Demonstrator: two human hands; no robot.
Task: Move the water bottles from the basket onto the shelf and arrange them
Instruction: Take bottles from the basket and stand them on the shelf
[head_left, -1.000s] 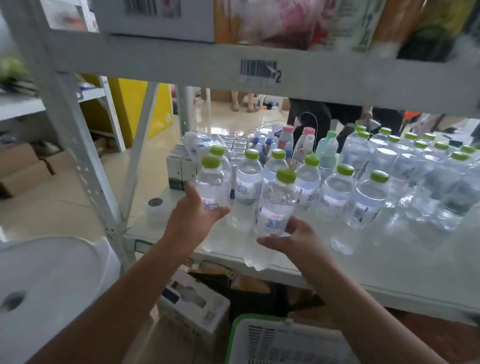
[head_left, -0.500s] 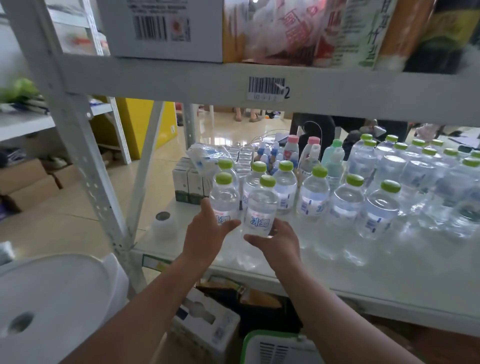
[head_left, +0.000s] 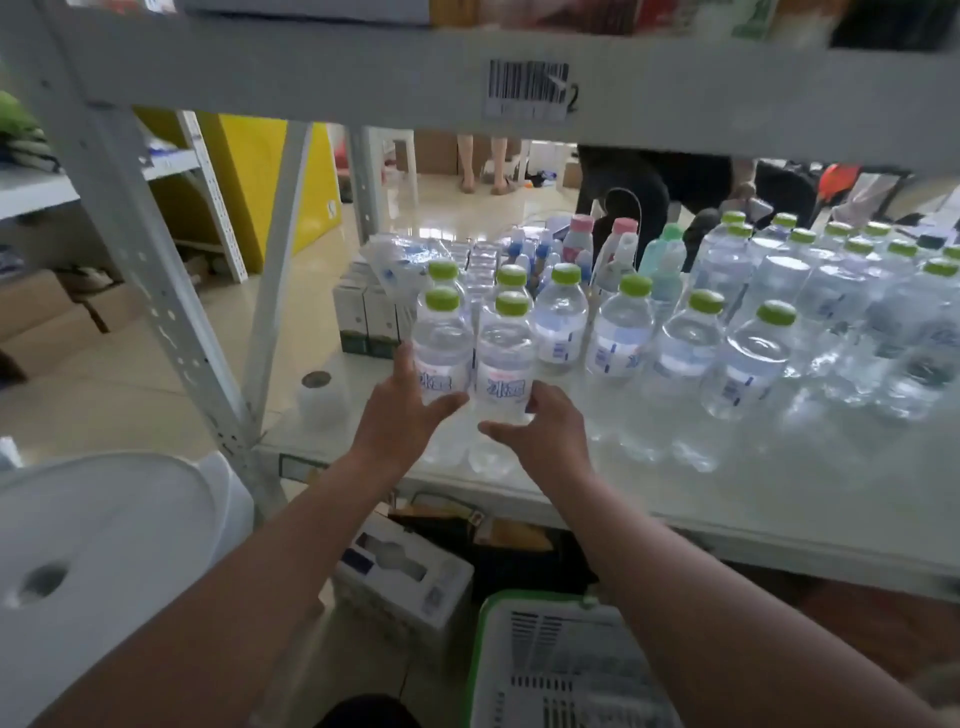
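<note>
Two clear water bottles with green caps stand side by side at the front left of the white shelf (head_left: 779, 499). My left hand (head_left: 402, 415) wraps the left bottle (head_left: 441, 353). My right hand (head_left: 540, 434) grips the right bottle (head_left: 506, 364) from below and the right. Both bottles are upright and touch each other. Rows of the same green-capped bottles (head_left: 691, 343) fill the shelf to the right. The white basket with a green rim (head_left: 561, 665) sits low, under my right forearm.
The upper shelf beam (head_left: 530, 88) with a barcode label crosses the top. A grey upright post (head_left: 150, 270) stands left. Small cartons (head_left: 363, 317) and pink-capped bottles (head_left: 582, 234) stand behind the water. A white box (head_left: 405, 577) lies below the shelf. People's legs show beyond.
My right hand has carried its bottle left and set it upright against the bottle in my left hand. The camera has tilted down a little.
</note>
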